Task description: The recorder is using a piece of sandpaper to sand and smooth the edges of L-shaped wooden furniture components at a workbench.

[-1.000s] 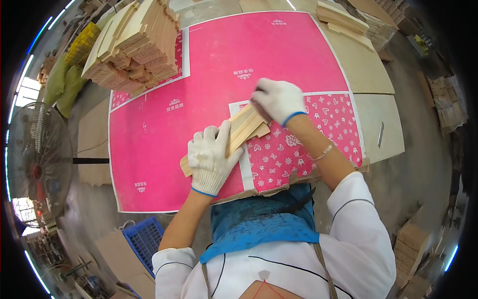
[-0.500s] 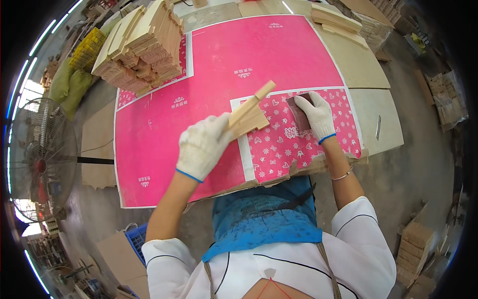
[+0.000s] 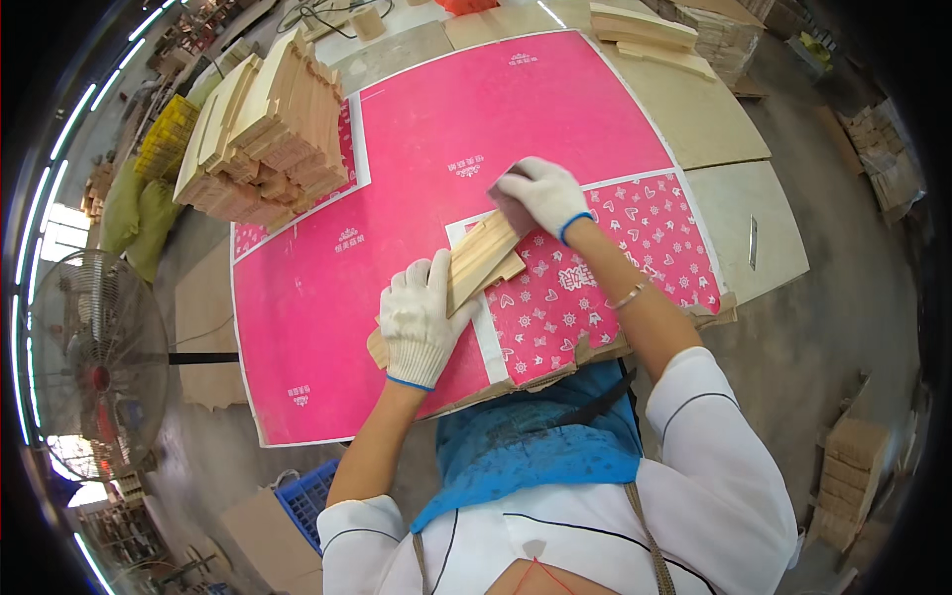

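Observation:
My left hand (image 3: 418,319), in a white knit glove, is closed round a pale wooden piece (image 3: 480,256) that slants up and to the right over the pink table cover (image 3: 416,164). A notched edge juts from the piece's lower right side; whether it is a second piece beneath, I cannot tell. At the upper end of the wood, my gloved right hand (image 3: 548,200) grips a brown sheet of sandpaper (image 3: 508,206). The sandpaper lies against that end of the wood, and its fingertips' side is partly hidden.
A tall stack of shaped wooden pieces (image 3: 273,139) stands at the far left of the table. More wooden pieces (image 3: 650,38) lie at the far right. A thin metal strip (image 3: 753,243) rests on the right board. Left of the table stands a fan (image 3: 99,372).
My right hand has moved left with the sandpaper, from the patterned patch onto the wood's upper end. My left hand has shifted slightly right and down, and the wooden piece has turned with it.

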The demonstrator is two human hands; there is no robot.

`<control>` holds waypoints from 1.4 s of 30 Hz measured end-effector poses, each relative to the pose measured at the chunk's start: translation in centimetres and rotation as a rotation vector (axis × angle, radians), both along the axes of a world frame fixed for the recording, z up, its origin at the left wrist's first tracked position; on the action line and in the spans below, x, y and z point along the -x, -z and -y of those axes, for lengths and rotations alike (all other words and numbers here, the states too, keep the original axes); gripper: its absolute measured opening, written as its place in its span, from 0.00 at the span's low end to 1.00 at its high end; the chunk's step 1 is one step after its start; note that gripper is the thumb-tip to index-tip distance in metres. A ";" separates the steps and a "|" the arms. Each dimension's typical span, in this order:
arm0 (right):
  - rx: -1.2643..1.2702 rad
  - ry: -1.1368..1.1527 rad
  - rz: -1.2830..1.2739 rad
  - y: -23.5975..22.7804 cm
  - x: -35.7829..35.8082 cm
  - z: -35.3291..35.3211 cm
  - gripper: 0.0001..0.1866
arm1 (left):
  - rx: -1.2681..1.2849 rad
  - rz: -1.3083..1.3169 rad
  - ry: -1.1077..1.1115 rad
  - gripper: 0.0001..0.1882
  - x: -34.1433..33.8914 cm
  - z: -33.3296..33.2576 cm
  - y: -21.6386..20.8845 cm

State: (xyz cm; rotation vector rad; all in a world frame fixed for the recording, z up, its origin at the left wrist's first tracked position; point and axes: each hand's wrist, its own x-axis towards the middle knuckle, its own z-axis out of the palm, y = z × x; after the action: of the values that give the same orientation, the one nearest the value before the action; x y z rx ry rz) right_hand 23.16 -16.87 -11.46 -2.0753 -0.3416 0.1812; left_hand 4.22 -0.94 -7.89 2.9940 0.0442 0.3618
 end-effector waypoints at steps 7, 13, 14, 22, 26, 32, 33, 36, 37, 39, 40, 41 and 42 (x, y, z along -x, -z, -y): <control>0.010 0.185 0.033 0.2 6.0 2.2 0.19 | 0.054 0.028 -0.059 0.37 0.2 -0.4 0.1; -0.462 0.185 0.131 -4.3 8.2 2.0 0.09 | 0.174 0.116 -0.064 0.36 1.0 -1.0 -0.9; -0.404 0.000 0.257 -6.0 9.7 1.2 0.09 | 0.227 0.129 -0.083 0.35 1.4 -0.9 -1.3; -0.326 -0.216 0.004 -8.0 6.2 0.8 0.11 | 0.736 -0.205 0.063 0.37 6.3 -1.5 -6.0; -0.242 -0.184 -0.133 -4.4 5.8 1.3 0.18 | 1.407 -0.408 0.114 0.33 7.9 0.0 -6.5; -0.577 -0.007 -0.098 -3.6 7.6 2.9 0.14 | 2.305 -0.526 -0.124 0.33 9.3 1.5 -3.5; -0.519 -0.011 -0.011 -3.4 8.1 2.8 0.13 | 2.462 -0.512 -0.131 0.30 9.3 1.9 -2.9; -0.272 -0.061 0.183 -3.5 10.8 2.1 0.09 | 2.551 -0.441 -0.208 0.29 9.6 2.6 -1.3; -0.268 -0.063 0.172 -3.4 11.3 2.0 0.09 | 2.541 -0.405 -0.259 0.28 9.6 3.0 -1.2; -0.223 -0.059 0.249 -3.4 12.1 1.4 0.09 | 2.610 -0.384 -0.279 0.28 9.4 3.8 -1.6; -0.266 -0.056 0.331 -3.0 12.3 0.9 0.07 | 2.671 -0.361 -0.285 0.28 9.3 3.9 -1.8; -0.266 -0.056 0.325 -2.7 12.3 0.6 0.07 | 2.671 -0.361 -0.293 0.28 9.3 3.9 -1.8; -0.242 -0.106 0.466 -2.4 12.2 0.3 0.07 | 2.608 -0.362 -0.308 0.28 9.4 3.7 -1.7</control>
State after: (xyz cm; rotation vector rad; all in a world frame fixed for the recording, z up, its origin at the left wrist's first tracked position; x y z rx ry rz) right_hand 10.91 -17.21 -9.06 -1.8429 -0.7203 -0.2755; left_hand -5.15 -4.69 -6.15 0.3967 0.4846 -0.2224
